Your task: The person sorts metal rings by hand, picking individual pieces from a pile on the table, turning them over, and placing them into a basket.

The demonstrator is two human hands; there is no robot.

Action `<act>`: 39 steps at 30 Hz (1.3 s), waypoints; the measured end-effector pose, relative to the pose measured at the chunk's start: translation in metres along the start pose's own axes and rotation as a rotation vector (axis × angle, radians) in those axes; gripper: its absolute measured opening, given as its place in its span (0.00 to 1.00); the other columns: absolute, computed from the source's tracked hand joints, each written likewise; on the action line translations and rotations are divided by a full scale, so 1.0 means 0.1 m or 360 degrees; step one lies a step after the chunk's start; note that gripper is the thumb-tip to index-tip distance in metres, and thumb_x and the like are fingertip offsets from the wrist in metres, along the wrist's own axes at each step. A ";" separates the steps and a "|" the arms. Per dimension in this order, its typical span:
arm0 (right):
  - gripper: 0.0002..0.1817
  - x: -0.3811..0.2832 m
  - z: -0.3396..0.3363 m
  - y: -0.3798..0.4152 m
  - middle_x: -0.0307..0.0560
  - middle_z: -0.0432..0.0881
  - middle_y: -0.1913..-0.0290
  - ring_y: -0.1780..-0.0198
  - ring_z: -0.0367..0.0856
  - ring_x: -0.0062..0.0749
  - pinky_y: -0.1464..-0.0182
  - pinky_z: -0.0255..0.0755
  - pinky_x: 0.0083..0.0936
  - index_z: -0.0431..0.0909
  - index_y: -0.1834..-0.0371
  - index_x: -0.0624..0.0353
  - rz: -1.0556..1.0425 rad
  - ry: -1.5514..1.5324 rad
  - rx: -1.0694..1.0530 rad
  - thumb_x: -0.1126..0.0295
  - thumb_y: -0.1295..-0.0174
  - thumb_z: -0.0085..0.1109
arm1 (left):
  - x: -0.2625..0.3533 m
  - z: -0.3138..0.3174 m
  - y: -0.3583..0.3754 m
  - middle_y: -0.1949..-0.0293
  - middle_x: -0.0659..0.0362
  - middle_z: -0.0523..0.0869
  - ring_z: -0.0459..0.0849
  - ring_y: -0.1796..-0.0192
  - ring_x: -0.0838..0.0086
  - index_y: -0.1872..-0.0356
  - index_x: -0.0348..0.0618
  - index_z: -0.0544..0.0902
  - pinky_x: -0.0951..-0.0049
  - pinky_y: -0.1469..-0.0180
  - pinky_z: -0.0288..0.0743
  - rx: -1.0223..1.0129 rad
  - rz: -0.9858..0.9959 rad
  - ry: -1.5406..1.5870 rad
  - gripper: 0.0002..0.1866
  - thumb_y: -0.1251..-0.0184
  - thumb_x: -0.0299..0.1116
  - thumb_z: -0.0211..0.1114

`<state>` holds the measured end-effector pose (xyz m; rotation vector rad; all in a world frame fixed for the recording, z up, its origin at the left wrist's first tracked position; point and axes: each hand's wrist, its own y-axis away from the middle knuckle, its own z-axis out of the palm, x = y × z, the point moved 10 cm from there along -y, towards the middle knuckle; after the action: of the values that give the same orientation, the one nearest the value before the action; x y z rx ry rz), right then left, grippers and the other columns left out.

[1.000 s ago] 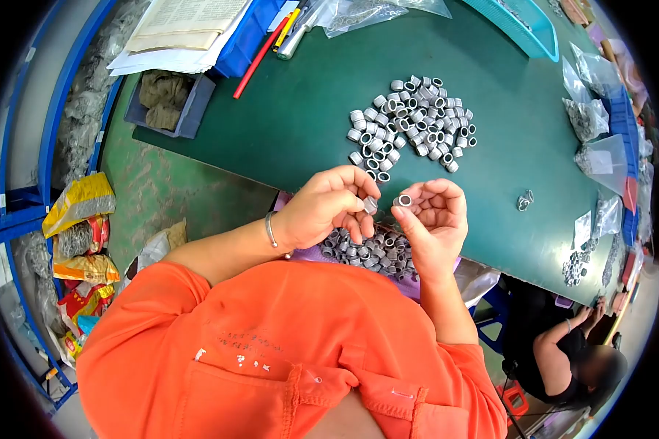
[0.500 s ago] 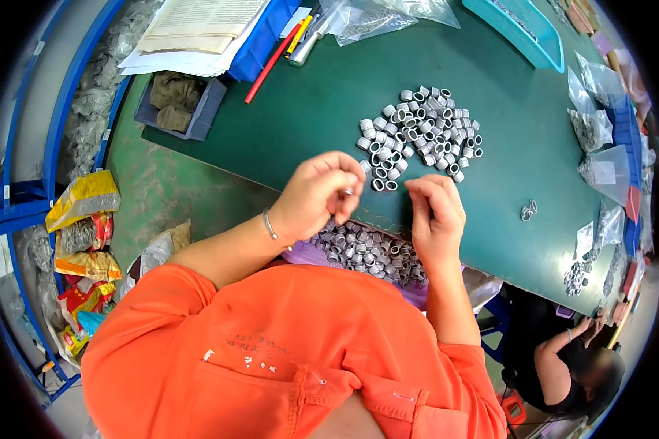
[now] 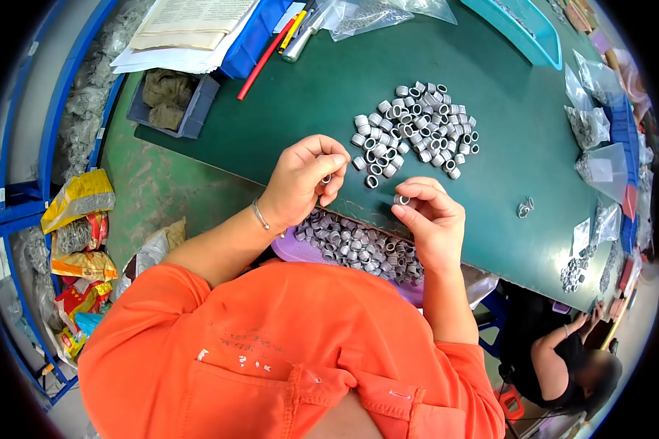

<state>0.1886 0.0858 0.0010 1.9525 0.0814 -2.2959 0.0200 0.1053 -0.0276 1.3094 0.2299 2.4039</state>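
Several short grey metal rings (image 3: 425, 132) lie heaped on the green tabletop (image 3: 285, 117). Left of the heap, over the table's near edge, my left hand (image 3: 307, 179) is closed on a small metal ring (image 3: 326, 178). My right hand (image 3: 433, 219) pinches another metal ring (image 3: 401, 199) between thumb and finger, just below the heap. Under the table edge, a purple basin (image 3: 293, 247) holds many more grey rings (image 3: 359, 247).
A grey bin (image 3: 198, 110) with cloth, papers (image 3: 190, 29), a red pen (image 3: 260, 66) and a turquoise basket (image 3: 542, 47) stand toward the back. Small metal parts (image 3: 525, 208) lie at right. Another person (image 3: 564, 366) is at the lower right.
My right hand now shows a ring in its fingertips, where none was visible before. My left hand has moved slightly left and up. Two rings at the heap's near edge are now one.
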 end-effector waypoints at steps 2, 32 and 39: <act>0.15 0.10 -0.01 0.01 0.47 0.78 0.55 0.61 0.76 0.21 0.58 0.72 0.15 0.78 0.61 0.68 0.0115 -0.0428 0.0026 0.91 0.53 0.60 | 0.01 -0.01 0.01 0.74 0.60 0.75 0.71 0.79 0.81 0.65 0.38 0.74 0.83 0.81 0.64 -0.0005 0.0006 -0.0012 0.03 0.36 0.26 0.53; 0.24 -0.30 0.20 0.23 0.53 0.76 0.54 0.55 0.78 0.31 0.55 0.73 0.23 0.64 0.50 0.64 -0.0558 0.0122 -0.0006 0.89 0.50 0.57 | 0.04 0.51 0.22 0.70 0.66 0.78 0.73 0.70 0.87 0.67 0.39 0.78 0.86 0.69 0.68 -0.0320 0.0346 -0.1005 0.10 0.48 0.25 0.71; 0.10 -0.47 0.22 0.16 0.48 0.79 0.64 0.66 0.77 0.34 0.64 0.72 0.23 0.76 0.67 0.65 -0.0735 0.0836 -0.0113 0.87 0.52 0.55 | 0.19 0.56 0.36 0.68 0.61 0.78 0.71 0.76 0.84 0.65 0.38 0.80 0.85 0.74 0.65 -0.0754 0.0539 -0.1356 0.10 0.51 0.19 0.65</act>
<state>0.1760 0.0702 0.0512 2.6610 0.7178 -1.8787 0.0482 0.0776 0.0294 2.0590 -0.7908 1.7222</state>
